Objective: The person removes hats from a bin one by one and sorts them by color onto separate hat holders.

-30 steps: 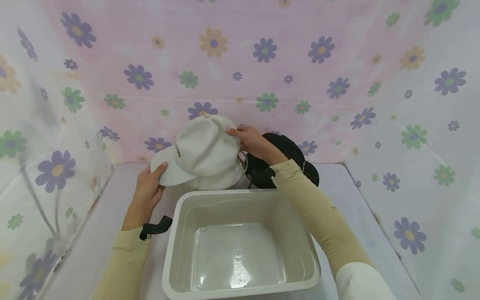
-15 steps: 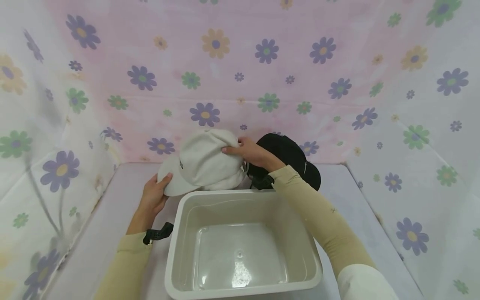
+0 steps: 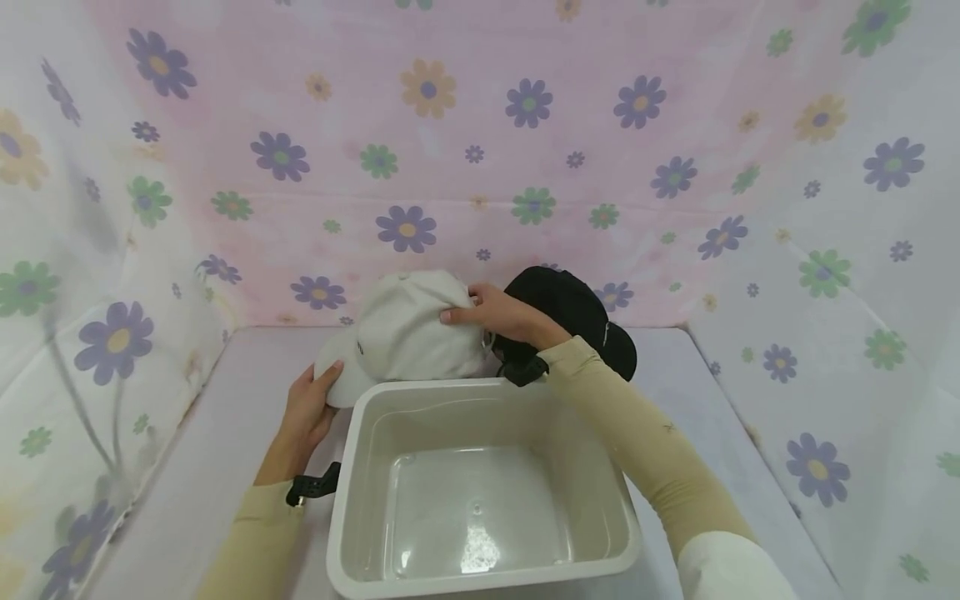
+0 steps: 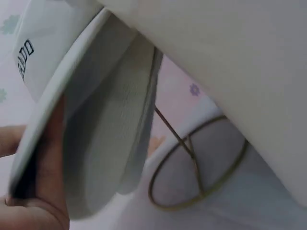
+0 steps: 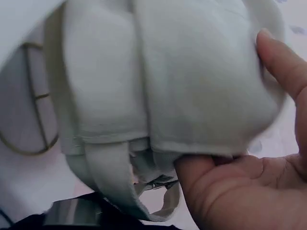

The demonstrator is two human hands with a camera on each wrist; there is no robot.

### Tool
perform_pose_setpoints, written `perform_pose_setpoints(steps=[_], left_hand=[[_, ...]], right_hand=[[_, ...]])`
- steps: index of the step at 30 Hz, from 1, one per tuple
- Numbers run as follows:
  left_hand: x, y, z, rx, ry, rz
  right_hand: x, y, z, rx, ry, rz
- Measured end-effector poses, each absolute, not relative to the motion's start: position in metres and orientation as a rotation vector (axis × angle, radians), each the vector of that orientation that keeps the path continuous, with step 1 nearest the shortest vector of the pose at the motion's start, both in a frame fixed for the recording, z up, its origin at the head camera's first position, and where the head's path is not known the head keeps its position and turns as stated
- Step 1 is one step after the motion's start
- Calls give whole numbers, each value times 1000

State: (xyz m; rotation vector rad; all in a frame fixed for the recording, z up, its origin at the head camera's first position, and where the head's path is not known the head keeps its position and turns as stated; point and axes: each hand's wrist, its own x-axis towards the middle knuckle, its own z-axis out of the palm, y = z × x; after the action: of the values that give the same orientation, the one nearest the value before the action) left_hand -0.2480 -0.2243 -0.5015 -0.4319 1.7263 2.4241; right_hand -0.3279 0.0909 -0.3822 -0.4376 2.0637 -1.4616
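Note:
My left hand (image 3: 306,408) pinches the brim of a white baseball cap (image 3: 412,325), thumb on top and fingers beneath. At the back of its crown, my right hand (image 3: 510,315) grips the fabric edge, with the thumb outside. A second white cap (image 4: 110,110) lies directly under the held one; its brim shows beneath the upper brim in the left wrist view. Dark lettering (image 4: 25,53) marks the upper cap's front. A back strap (image 5: 115,177) hangs below the crowns in the right wrist view. Close behind the right hand sits a black cap (image 3: 562,304).
A beige plastic tub (image 3: 480,575) stands in front of the caps, between the forearms. A thin brass-coloured wire stand (image 4: 192,165) has its ring base on the table (image 3: 225,400). Flowered cloth (image 3: 480,100) walls the back and sides.
Both hands have lowered the upper white cap, which now covers most of the white cap below it. The tub and black cap have stayed put.

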Motion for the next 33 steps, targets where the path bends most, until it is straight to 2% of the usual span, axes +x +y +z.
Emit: perform_pose_setpoints(steps=[8, 19, 29, 33], left_hand=[[-261, -223, -489, -498, 1730, 2433], [-270, -222, -499, -526, 1805, 2326], [-267, -217, -511, -584, 1920, 2408], [-264, -217, -513, -463, 1866, 2478]], right_hand=[[-336, 94, -385, -298, 1812, -1690], [-332, 89, -390, -229, 1753, -1723], [-325, 97, -396, -373, 1823, -1642], [-322, 99, -397, -433, 1939, -1574]])
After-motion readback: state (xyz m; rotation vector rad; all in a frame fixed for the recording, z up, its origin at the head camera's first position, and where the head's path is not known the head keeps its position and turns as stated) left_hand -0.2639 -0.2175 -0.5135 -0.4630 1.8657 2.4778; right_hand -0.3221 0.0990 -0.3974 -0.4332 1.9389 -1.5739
